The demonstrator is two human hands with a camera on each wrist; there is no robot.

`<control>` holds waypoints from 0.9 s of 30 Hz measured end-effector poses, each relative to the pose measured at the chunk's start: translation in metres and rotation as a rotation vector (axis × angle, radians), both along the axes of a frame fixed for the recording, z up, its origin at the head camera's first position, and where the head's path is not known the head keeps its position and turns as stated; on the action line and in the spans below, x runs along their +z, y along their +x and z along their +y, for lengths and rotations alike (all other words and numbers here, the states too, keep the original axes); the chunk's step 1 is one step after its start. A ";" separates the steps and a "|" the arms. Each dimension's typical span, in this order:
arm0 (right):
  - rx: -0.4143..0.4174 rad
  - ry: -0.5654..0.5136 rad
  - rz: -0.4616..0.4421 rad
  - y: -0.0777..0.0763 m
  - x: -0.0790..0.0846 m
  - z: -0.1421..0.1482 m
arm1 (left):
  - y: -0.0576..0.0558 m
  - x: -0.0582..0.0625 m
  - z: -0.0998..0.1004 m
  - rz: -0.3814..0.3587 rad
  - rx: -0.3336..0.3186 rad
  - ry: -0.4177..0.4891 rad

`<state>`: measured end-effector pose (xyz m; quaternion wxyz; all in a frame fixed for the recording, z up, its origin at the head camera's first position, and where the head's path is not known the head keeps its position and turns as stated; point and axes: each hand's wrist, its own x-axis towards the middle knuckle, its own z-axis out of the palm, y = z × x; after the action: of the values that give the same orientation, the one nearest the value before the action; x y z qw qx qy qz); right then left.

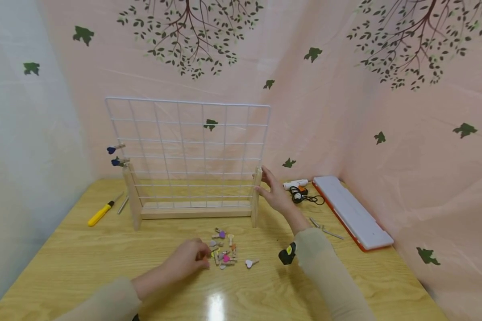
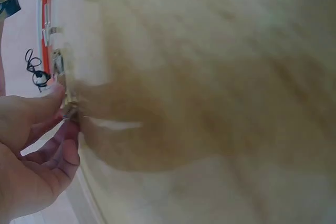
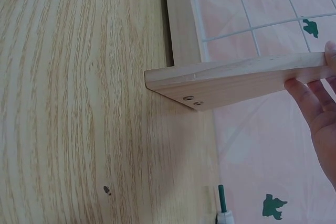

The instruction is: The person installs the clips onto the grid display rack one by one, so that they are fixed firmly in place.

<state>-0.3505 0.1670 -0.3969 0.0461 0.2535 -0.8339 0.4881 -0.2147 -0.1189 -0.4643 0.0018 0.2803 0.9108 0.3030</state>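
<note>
A white wire grid (image 1: pixel 202 142) stands upright in a wooden stand (image 1: pixel 197 213). My right hand (image 1: pixel 279 194) grips the stand's right upright (image 3: pixel 247 80), with the thumb and fingers on opposite faces. My left hand (image 1: pixel 186 258) is low over the tabletop, its bent fingers at the left edge of a pile of small decorated clothespins (image 1: pixel 225 257). In the left wrist view, a small clothespin (image 2: pixel 70 111) shows by the fingertips; whether they pinch it is unclear. Two clothespins with dark blue hearts (image 1: pixel 114 156) hang at the grid's left edge.
A yellow-handled screwdriver (image 1: pixel 100 214) and a metal rod (image 1: pixel 122 204) lie left of the stand. To the right are a white glue gun (image 1: pixel 295 183) with black cord, metal tools (image 1: pixel 325 229), and a white-and-red case (image 1: pixel 351 211). One white-heart clothespin (image 1: pixel 250 263) lies apart.
</note>
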 end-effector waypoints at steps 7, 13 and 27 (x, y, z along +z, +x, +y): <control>0.004 0.013 0.041 0.000 -0.002 0.000 | -0.001 -0.003 0.001 0.039 -0.009 -0.027; -0.034 0.030 -0.024 0.002 0.003 -0.002 | -0.006 0.025 -0.009 -0.062 0.059 0.042; -0.048 0.056 -0.031 0.027 0.029 -0.010 | -0.022 0.132 -0.074 0.192 0.398 0.205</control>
<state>-0.3233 0.1566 -0.3675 0.0378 0.2268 -0.8538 0.4671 -0.2365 -0.1925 -0.3327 -0.1729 0.1217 0.9085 0.3603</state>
